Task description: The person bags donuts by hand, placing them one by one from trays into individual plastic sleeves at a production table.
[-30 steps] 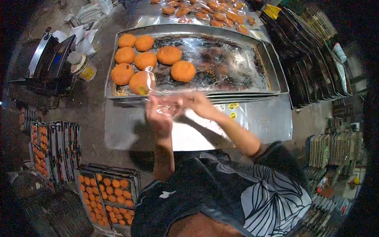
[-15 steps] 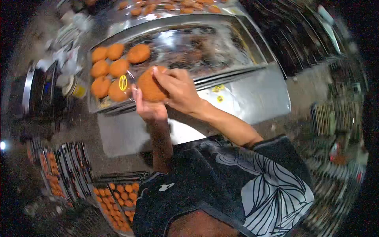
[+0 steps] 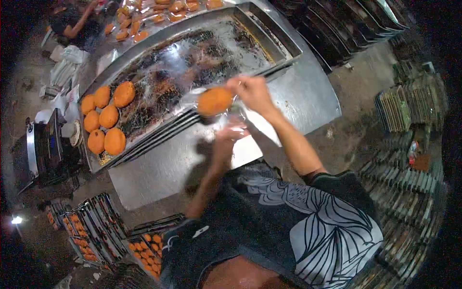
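Observation:
A round, flat orange-brown bun (image 3: 214, 101) is up over the near edge of the metal tray (image 3: 187, 111), with shiny clear plastic (image 3: 239, 114) around and beside it, apparently a bag. My right hand (image 3: 254, 96) is to the right of the bun, fingertips pinched together at the plastic by its edge. Below the bun, my left hand (image 3: 230, 137) is close to the plastic, its fingers smeared by motion. Several similar buns (image 3: 109, 116) lie grouped at the left end of the tray, whose dark, greasy bottom shows elsewhere.
The tray rests on a metal table (image 3: 308, 98). More buns (image 3: 175, 7) lie beyond it, and another person (image 3: 72, 26) is at the far left. Racked trays of buns (image 3: 79, 233) stand lower left. Stacked trays (image 3: 409, 108) stand on the right.
The bun has moved right, away from the grouped buns, and my right hand has shifted from its top to its right side. My left hand has dropped below it. The whole view has turned.

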The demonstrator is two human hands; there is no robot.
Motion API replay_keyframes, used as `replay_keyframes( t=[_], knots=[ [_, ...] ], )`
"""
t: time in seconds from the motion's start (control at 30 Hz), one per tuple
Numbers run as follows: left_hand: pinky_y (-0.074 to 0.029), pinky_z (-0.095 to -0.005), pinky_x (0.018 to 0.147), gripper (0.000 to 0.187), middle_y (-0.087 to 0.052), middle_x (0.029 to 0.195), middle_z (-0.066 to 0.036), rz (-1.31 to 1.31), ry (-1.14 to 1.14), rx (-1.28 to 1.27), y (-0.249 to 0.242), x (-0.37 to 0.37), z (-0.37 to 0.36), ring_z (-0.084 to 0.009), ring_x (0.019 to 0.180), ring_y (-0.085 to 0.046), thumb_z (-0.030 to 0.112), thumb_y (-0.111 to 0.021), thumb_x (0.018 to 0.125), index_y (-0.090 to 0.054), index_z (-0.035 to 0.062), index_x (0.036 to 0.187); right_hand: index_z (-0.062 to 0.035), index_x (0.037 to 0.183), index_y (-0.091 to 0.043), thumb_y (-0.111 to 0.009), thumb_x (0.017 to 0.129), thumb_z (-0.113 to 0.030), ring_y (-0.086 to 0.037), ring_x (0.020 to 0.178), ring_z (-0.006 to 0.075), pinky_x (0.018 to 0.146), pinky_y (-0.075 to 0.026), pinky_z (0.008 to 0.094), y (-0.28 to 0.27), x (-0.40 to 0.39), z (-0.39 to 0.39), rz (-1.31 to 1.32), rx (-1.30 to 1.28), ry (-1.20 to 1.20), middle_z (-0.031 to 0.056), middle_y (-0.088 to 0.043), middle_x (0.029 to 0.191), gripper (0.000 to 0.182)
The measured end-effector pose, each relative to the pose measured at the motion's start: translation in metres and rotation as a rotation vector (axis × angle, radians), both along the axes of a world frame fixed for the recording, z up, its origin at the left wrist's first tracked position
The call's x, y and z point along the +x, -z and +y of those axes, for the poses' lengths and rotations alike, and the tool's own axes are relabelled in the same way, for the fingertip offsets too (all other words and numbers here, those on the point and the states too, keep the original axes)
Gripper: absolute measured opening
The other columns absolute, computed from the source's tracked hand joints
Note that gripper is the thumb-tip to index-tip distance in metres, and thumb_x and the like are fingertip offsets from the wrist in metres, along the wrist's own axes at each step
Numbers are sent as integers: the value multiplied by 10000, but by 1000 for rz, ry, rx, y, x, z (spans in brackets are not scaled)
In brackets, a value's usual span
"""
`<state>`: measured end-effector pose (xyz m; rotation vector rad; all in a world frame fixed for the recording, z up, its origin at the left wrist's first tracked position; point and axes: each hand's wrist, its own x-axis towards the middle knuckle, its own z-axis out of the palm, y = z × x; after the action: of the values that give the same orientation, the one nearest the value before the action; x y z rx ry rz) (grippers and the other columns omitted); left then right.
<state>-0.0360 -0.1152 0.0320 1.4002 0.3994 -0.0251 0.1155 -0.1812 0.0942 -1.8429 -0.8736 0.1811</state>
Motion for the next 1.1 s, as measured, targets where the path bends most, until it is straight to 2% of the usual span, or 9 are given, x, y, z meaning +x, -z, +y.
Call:
replay_keyframes(
  t=[0.07, 0.2, 0.27, 0.33, 0.4, 0.8, 0.9, 0.97, 1.1],
  knots=[
    [-450, -269, 609, 349, -557, 795, -84, 195, 241, 301, 23, 10, -38, -151, 652, -528, 124, -687, 650, -556, 20, 956, -35, 944, -610, -553, 777, -181, -610, 668, 173, 624, -474, 289, -53, 42, 20, -158, 94, 221, 120, -628, 731, 230],
    [-407, -372, 707, 285, -521, 772, -127, -197, 145, 1024, 126, 1, -59, -279, 796, -496, 161, -651, 667, -554, 17, 894, 6, 1163, -440, -523, 801, -195, -453, 1092, 271, 924, -340, 313, -58, 63, 91, -590, 325, 3, 187, -474, 1160, 423],
    [-388, -383, 742, 142, -530, 772, -123, -162, 191, 903, 150, 4, -53, -285, 798, -484, 123, -582, 716, -565, 28, 820, 14, 1201, -384, -504, 813, -240, -355, 1173, 306, 978, -267, 335, -34, 25, 49, -293, 55, -303, 186, -380, 1253, 480],
    [-419, -357, 674, 132, -554, 756, -125, -278, 149, 755, 150, 10, -39, -297, 732, -521, 120, -508, 770, -583, 14, 748, 9, 1036, -539, -509, 807, -253, -546, 954, 225, 844, -404, 310, 1, -8, -15, 268, -420, -480, 144, -570, 1038, 349],
    [-437, -317, 703, 189, -582, 864, -137, -79, 152, 517, 146, 3, -17, -244, 788, -563, 152, -514, 785, -579, -2, 874, 0, 889, -577, -530, 804, -178, -531, 695, 124, 655, -442, 285, 90, -38, -79, 525, -285, -539, 59, -599, 742, 202],
    [-442, -255, 600, 266, -623, 737, -82, 116, 28, 199, 78, 19, -26, -126, 642, -562, 206, -629, 718, -618, -19, 859, 6, 772, -451, -425, 847, -165, -548, 464, 264, 447, -428, 373, 114, -75, -95, 134, -388, 70, 112, -546, 543, 189],
    [-443, -269, 593, 192, -593, 706, -67, -175, -187, 514, 68, 16, -27, -155, 660, -561, 158, -627, 721, -628, -1, 828, -18, 941, -467, -339, 897, -198, -510, 415, 112, 337, -370, 249, 99, -79, -76, 802, -265, 47, 80, -541, 520, 225],
    [-429, -283, 564, 101, -555, 687, -52, -391, -305, 620, 38, 15, -27, -180, 660, -538, 86, -622, 715, -632, 2, 769, -31, 1219, -337, -354, 821, -83, -548, 458, 170, 431, -466, 268, 77, -60, -66, 991, -385, -124, 110, -573, 627, 402],
    [-408, -288, 557, 129, -517, 648, -69, -433, -431, 636, -28, -11, -6, -176, 619, -516, 57, -677, 625, -629, 43, 744, -72, 1268, -303, -405, 849, -371, -456, 1037, 201, 879, -384, 317, 49, -45, -4, 1429, 750, -534, 125, -424, 1201, 524]
  ],
)
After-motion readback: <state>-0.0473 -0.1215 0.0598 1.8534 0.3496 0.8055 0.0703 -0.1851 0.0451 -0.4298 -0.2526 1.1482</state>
